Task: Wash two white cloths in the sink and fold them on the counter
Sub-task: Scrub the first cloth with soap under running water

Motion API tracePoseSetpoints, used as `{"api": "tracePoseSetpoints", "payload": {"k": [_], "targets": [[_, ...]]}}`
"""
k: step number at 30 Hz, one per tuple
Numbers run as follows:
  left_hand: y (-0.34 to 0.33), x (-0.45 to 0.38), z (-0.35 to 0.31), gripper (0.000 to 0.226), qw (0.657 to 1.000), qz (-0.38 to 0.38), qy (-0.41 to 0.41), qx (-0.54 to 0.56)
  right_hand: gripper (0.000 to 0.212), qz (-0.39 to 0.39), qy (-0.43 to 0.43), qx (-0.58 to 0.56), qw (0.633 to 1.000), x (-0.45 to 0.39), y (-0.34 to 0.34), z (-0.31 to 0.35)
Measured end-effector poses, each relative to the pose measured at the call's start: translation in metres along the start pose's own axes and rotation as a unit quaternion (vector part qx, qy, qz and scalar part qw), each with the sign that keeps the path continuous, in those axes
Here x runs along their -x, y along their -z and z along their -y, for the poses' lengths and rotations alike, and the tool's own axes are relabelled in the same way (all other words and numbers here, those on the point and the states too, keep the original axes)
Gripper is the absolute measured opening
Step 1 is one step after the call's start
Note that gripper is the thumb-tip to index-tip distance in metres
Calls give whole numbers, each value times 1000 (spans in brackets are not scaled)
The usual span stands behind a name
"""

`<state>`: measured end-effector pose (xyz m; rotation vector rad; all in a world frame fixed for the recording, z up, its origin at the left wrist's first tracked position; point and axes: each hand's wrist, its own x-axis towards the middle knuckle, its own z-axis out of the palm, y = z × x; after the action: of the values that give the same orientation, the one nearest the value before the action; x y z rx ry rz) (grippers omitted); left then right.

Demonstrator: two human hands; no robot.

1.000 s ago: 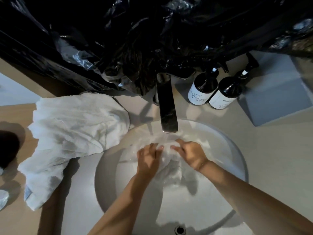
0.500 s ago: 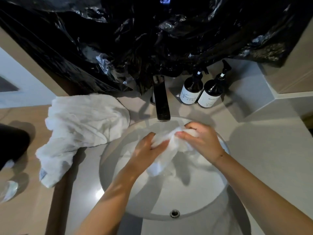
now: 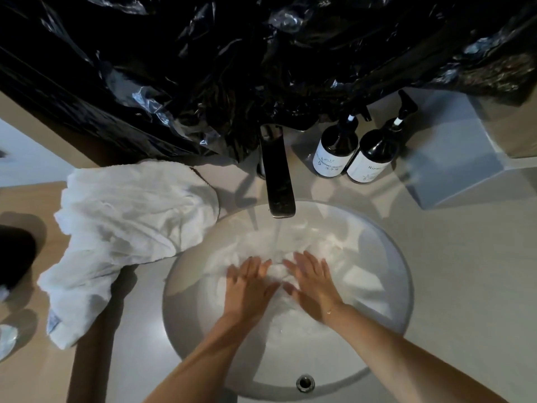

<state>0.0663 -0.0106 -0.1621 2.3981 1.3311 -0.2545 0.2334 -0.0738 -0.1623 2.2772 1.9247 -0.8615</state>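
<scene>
Both hands, left (image 3: 250, 282) and right (image 3: 312, 286), are now pressing flat-fingered, grip apart, the previously lifted wet white cloth (image 3: 290, 257) into the round white sink (image 3: 186, 324), washing continuing.

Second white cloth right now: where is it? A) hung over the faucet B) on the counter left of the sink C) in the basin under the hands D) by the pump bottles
B: the second cloth lies crumpled on the counter left of the sink.

Dim, soft-focus, wide-angle bending at edges.
</scene>
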Motion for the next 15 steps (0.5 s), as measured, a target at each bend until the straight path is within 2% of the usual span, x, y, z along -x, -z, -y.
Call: {"api": "tracePoseSetpoints", "payload": {"k": [3, 7, 8, 9, 10, 11, 12, 13, 15], "targets": [[-20, -13, -6, 54, 1000, -2, 25, -15, 60, -3, -32, 38, 999, -4, -26, 1], [-34, -32, -9, 39, 997, -58, 58, 9, 43, -73, -38, 16, 996, -22, -37, -2], [-35, -37, -8, 33, 996, -50, 67, 12, 40, -74, -41, -29, 996, -28, -39, -3], [-35, -40, -5, 30, 995, -27, 93, 39, 39, -55, -67, -148, 985, -33, -34, -1], [-36, -41, -3, 34, 991, -24, 114, 66, 41, -57, -99, -321, 940, -34, -26, 4], [-38, -42, -2, 41, 985, -34, 132, 103, 43, -50, -157, -518, 839, -35, -22, 6], [-39, -43, -3, 46, 977, -40, 152, 146, 41, -26, -195, -580, 791, -37, -22, 6], [-37, -45, -5, 46, 972, -41, 167, 161, 38, -34, -199, -570, 796, -42, -24, 4], [-27, -47, -6, 40, 980, -35, 154, 121, 31, -50, -121, -320, 938, -44, -18, -5]]}}
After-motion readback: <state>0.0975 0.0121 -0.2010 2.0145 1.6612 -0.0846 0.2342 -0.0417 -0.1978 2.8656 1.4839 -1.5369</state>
